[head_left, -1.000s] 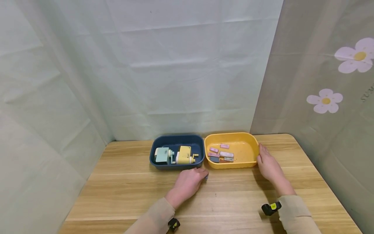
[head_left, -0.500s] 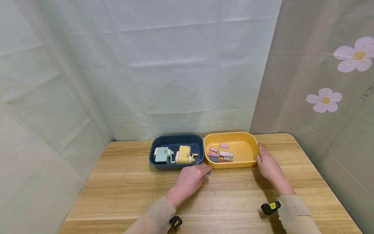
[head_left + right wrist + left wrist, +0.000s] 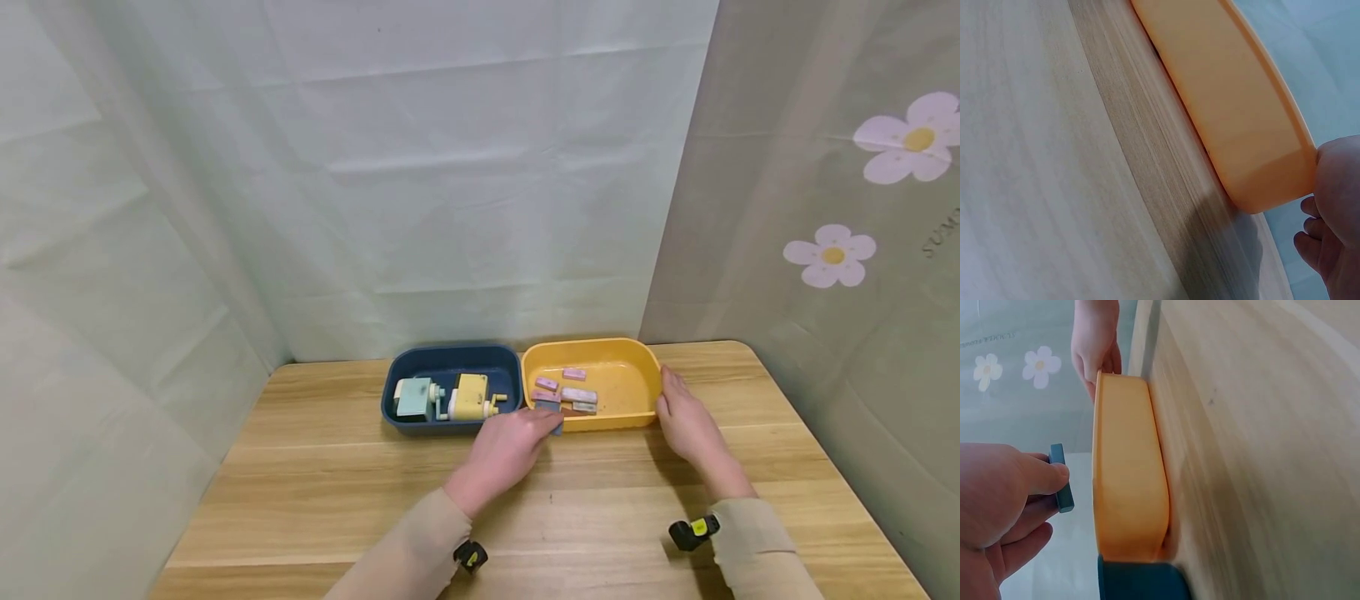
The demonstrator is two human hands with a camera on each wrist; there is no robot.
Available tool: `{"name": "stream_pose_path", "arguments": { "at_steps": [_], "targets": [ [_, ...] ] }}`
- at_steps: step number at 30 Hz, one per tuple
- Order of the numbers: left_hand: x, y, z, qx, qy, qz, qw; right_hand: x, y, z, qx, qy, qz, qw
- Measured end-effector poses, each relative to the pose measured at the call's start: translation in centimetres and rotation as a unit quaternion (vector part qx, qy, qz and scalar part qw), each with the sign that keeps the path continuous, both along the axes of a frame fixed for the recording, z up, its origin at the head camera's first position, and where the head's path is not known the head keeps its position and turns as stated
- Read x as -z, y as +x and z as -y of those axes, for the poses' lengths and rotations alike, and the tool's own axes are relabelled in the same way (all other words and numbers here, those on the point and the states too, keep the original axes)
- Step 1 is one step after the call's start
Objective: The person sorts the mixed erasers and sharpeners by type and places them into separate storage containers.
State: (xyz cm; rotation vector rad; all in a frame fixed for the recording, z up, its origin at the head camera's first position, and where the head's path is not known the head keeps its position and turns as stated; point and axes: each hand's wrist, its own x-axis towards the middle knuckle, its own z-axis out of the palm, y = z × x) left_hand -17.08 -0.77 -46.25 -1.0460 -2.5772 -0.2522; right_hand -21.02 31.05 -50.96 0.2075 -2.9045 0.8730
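My left hand [image 3: 510, 450] pinches a small blue rectangular block [image 3: 1062, 478] between thumb and fingers, above the front rim of the yellow tray [image 3: 626, 392]. In the left wrist view the block stands apart from the tray's wall, the other fingers loosely bent below it. At the tray's right end my right hand [image 3: 690, 421] holds the rim, its bent fingers [image 3: 1308, 249] outside the wall in the right wrist view. Inside the tray, toward its left, lie several small blocks [image 3: 579, 395], mostly pink, with blue, brown and grey ones.
A dark blue tray [image 3: 408, 362] stands against the yellow tray's left side. It holds a pale green crank pencil sharpener [image 3: 415, 397] and a yellow one [image 3: 471, 396]. Both trays sit at the back of the wooden table [image 3: 322, 475], close to the hanging cloth [image 3: 465, 208].
My left hand has moved right and away from me with the blue block, from in front of the blue tray to the yellow tray's front rim. My right hand stays at the yellow tray's end.
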Motion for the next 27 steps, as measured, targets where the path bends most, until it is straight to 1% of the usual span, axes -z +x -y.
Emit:
{"name": "stream_pose_path", "arguments": {
  "at_steps": [4,10,16,20,22,27],
  "targets": [
    [-0.1,-0.7,-1.1,0.007,0.008,-0.011,0.9999,0.1,0.0,0.1,0.0,0.0,-0.001,1.0],
    [-0.3,-1.7,-2.9,-0.008,0.004,-0.004,1.0,0.0,0.0,0.2,0.001,-0.001,-0.001,1.0],
    [-0.2,-3.1,-4.6,-0.032,-0.003,0.025,0.9992,0.0,0.0,0.1,0.001,-0.001,-0.001,1.0],
    [-0.1,-4.3,-5.9,-0.05,-0.019,0.049,0.9973,0.1,-0.1,0.0,0.002,-0.001,-0.002,1.0],
    [0.0,-5.0,-6.7,-0.062,-0.034,0.058,0.9958,0.1,-0.1,0.0,0.001,-0.002,-0.004,1.0],
    [0.3,-6.2,-8.6,-0.095,-0.064,0.098,0.9886,0.2,-0.2,-0.1,-0.004,-0.007,-0.01,0.9999]
  ]
}}
